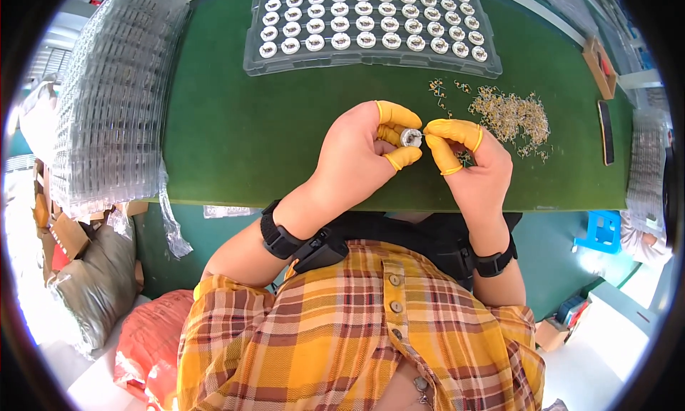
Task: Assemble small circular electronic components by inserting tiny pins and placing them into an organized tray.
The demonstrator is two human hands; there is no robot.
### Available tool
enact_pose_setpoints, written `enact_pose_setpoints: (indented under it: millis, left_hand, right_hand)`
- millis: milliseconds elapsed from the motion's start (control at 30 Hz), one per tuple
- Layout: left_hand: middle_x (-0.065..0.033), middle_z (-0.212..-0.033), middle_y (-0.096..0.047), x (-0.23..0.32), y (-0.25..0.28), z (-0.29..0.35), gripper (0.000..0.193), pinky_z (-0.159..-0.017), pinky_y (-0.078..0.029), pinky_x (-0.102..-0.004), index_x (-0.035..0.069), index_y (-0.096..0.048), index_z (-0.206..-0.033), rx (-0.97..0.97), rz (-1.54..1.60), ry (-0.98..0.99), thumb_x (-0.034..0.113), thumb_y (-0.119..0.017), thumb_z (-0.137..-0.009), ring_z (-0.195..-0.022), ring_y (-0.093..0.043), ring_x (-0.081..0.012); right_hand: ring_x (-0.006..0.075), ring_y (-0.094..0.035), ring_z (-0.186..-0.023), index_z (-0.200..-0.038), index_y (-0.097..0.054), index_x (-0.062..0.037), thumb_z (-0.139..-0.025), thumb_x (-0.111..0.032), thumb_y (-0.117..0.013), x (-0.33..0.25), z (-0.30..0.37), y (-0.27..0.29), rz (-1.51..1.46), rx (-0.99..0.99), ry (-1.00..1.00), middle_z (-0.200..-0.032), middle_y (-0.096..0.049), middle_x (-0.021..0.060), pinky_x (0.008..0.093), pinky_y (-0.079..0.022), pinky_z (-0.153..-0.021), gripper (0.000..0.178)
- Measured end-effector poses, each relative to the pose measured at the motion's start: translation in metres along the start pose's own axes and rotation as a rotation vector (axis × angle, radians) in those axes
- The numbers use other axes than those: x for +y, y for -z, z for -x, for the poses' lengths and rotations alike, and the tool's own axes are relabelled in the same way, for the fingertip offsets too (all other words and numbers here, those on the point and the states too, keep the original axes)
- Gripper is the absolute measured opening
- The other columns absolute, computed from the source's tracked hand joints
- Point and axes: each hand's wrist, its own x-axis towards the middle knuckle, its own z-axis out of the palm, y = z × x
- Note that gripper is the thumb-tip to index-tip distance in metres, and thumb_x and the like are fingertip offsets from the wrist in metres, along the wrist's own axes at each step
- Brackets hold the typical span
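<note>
Just below the tray [371,61], cut off up top, my left hand [357,143] grips a white disc [410,138]; my right hand [483,158] pinches a tiny part [426,133], barely visible. Green table [228,140] beneath, plastic stack [118,97] left of the tray.

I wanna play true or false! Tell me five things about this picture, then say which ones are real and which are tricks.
1. The left hand holds a small round white part. True.
2. The big pile of tiny wire-legged components is left of both hands. False: it is on the right side of the table.
3. Yellow finger cots cover some fingers on both hands. True.
4. The clear plastic tray sits between the hands and the person's belly. False: it lies beyond the hands, toward the far side of the table.
5. The tabletop is green. True.
</note>
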Motion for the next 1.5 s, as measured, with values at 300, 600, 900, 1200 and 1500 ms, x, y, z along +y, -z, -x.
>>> enact_pose_setpoints:
  millis: [300, 600, 900, 1200, 1500]
  left_hand:
    - [-0.0088, -0.100, -0.060, -0.002, -0.001, 0.001, 0.034, -0.080, -0.055, -0.0257, -0.003, -0.053, -0.107, 0.020, -0.046, -0.021, -0.012, -0.066, -0.077, -0.090, -0.062, -0.0133]
    - [-0.0071, -0.101, -0.056, 0.004, -0.003, 0.000, 0.038, -0.076, -0.054, -0.0249, 0.000, -0.053, -0.109, -0.017, -0.218, -0.124, -0.013, -0.066, -0.076, -0.092, -0.060, -0.0135]
    - [-0.0100, -0.104, -0.053, 0.016, 0.007, -0.002, 0.052, -0.075, -0.054, -0.0262, 0.002, -0.050, -0.119, -0.083, -0.341, -0.125, -0.010, -0.070, -0.072, -0.084, -0.062, -0.0169]
    - [-0.0067, -0.084, -0.061, 0.052, 0.056, -0.083, 0.028, -0.061, -0.049, -0.0279, 0.007, -0.063, -0.105, 0.104, -0.801, -0.405, 0.004, -0.069, -0.078, -0.065, -0.057, -0.0155]
    - [-0.0100, -0.081, -0.065, 0.070, 0.081, -0.199, 0.022, -0.069, -0.050, -0.0372, 0.007, -0.066, -0.101, 0.098, -1.213, -0.325, 0.012, -0.064, -0.080, -0.075, -0.063, -0.0266]
  right_hand:
    - [0.0221, -0.063, -0.071, -0.089, -0.069, -0.0056, -0.070, 0.003, -0.072, 0.004, 0.000, -0.002, 0.124, -0.005, 0.171, -0.082, -0.067, 0.0081, 0.0284, -0.050, -0.061, 0.021]
    - [0.0220, -0.061, -0.068, -0.088, -0.068, -0.0056, -0.070, 0.002, -0.072, 0.000, -0.007, 0.004, 0.076, -0.101, 0.108, -0.084, -0.065, 0.0082, 0.0298, -0.049, -0.058, 0.020]
    - [0.0207, -0.062, -0.065, -0.084, -0.069, -0.0043, -0.073, -0.006, -0.072, -0.012, -0.030, 0.016, 0.145, -0.271, 0.068, -0.079, -0.064, 0.0087, 0.0307, -0.048, -0.056, 0.011]
    - [0.0233, -0.067, -0.070, -0.083, -0.071, -0.0077, -0.073, -0.028, -0.071, 0.029, -0.189, 0.013, 0.507, -0.270, -0.116, -0.076, -0.069, 0.0092, 0.0327, -0.051, -0.064, 0.022]
    - [0.0214, -0.065, -0.068, -0.085, -0.072, -0.0080, -0.074, -0.031, -0.072, 0.053, -0.249, -0.035, 0.714, -0.257, -0.251, -0.073, -0.068, 0.0108, 0.0346, -0.049, -0.062, 0.026]
